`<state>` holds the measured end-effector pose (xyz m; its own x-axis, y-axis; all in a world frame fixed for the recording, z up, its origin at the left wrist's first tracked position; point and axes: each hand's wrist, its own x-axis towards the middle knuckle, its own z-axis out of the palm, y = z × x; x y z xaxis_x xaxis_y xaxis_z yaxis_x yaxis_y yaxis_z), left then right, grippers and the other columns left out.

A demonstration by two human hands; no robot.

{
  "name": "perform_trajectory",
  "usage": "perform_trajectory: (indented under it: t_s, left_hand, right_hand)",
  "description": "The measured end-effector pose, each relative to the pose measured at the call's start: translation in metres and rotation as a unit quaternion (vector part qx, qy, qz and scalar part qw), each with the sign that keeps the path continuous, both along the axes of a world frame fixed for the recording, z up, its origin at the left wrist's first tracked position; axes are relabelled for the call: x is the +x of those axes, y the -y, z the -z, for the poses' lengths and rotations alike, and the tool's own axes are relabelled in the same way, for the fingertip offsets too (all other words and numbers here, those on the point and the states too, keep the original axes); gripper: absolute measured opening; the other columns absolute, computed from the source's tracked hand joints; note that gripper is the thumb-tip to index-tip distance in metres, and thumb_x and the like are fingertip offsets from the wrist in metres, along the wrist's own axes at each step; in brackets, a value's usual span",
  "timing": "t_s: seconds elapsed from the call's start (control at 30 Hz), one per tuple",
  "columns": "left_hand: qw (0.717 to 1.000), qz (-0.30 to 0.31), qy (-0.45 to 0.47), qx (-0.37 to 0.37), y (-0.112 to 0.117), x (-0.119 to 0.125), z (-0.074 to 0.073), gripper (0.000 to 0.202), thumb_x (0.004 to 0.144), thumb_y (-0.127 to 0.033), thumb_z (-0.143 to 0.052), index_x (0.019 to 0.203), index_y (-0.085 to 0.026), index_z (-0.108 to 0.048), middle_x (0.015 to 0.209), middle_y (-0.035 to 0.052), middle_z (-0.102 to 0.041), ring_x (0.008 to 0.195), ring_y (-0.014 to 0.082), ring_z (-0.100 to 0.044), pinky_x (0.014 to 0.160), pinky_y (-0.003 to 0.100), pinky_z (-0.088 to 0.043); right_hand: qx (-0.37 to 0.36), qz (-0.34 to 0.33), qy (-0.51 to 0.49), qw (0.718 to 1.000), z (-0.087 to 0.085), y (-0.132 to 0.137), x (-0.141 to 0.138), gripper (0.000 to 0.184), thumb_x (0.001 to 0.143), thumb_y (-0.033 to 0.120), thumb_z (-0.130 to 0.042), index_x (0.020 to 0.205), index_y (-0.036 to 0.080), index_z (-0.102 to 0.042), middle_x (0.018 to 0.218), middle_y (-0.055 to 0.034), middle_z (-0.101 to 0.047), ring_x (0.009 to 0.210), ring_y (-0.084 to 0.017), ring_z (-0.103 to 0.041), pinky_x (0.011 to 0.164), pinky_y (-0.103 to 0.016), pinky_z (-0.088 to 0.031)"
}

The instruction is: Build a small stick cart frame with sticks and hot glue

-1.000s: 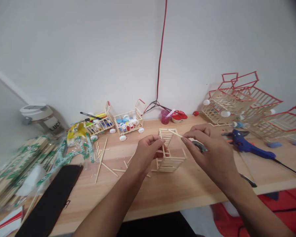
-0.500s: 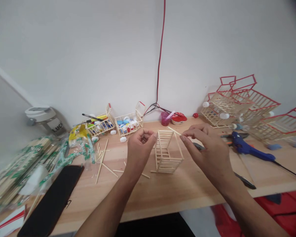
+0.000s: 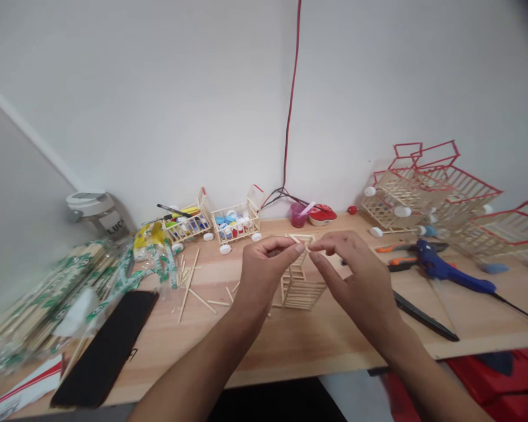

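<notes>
The left hand (image 3: 264, 272) and right hand (image 3: 356, 278) pinch a wooden stick (image 3: 300, 242); a jar label (image 3: 113, 226) reads "LUC".

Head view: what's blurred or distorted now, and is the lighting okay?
Head view: light is soft, even, glare-free; the bagged sticks at lower left are smeared; the table's front edge bows from lens distortion; the left hand and right hand look fairly clear.

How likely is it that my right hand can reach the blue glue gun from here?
Probably yes: the right hand sits just left of the blue glue gun, with nothing large between them, though its fingers seem to pinch a wooden stick that it must release.
</notes>
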<state>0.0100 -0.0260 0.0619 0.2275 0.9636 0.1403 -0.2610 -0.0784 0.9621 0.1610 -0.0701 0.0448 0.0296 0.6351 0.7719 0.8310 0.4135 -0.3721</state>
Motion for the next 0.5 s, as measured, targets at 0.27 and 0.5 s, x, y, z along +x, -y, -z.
perform_trajectory:
  t_s: [0.27,0.5]
  left_hand:
    - [0.996,-0.006,-0.049,0.08,-0.003,0.004,0.0,0.01,0.073,-0.026,-0.079,0.073,-0.016,-0.077,0.077,0.0043,-0.073,0.077,0.0149,-0.063,0.074,0.028,-0.048]
    - [0.999,0.006,-0.015,0.051,-0.007,0.003,0.0,0.013,0.071,-0.029,-0.081,0.073,-0.017,-0.077,0.076,0.0032,-0.072,0.076,0.014,-0.063,0.076,0.028,-0.048]
  right_hand:
    - [-0.052,0.002,-0.063,0.997,-0.012,0.0,0.004,0.007,0.09,0.03,-0.066,0.089,0.023,-0.064,0.079,0.0022,-0.067,0.069,-0.014,-0.057,0.064,-0.027,-0.043]
    - [-0.148,-0.048,-0.155,0.975,-0.011,-0.011,0.005,0.017,0.089,0.04,-0.066,0.088,0.023,-0.062,0.077,0.0012,-0.064,0.066,-0.014,-0.052,0.061,-0.028,-0.041]
